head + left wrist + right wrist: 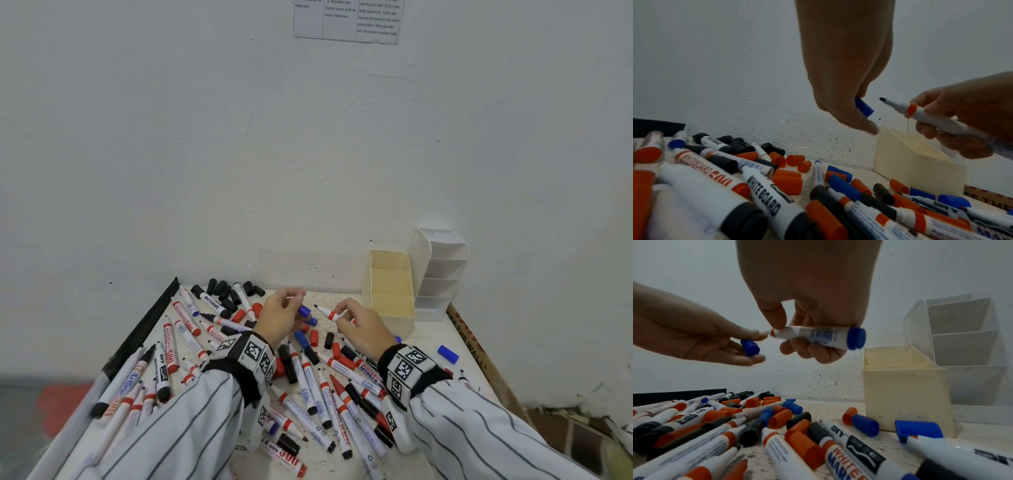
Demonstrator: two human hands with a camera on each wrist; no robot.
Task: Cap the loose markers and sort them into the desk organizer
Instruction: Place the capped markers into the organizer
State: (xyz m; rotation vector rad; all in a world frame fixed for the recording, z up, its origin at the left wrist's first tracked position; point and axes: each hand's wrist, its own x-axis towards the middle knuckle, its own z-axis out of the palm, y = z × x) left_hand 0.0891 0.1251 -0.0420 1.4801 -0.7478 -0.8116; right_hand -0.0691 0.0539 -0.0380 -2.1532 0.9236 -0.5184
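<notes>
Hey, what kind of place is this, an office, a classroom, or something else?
Probably a makeshift sorting station, not a real office: a small table against a bare wall, heaped with whiteboard markers and caps, an instruction sheet taped above, two organizers at the back.

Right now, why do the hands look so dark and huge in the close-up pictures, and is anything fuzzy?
Left wrist view: the left hand sits close against a bright wall, so it looks big and shadowed, its fingertips slightly smeared. Right wrist view: the right hand is dim too; the nearest markers look stretched. Head view: edges bend, sleeves blur.
</notes>
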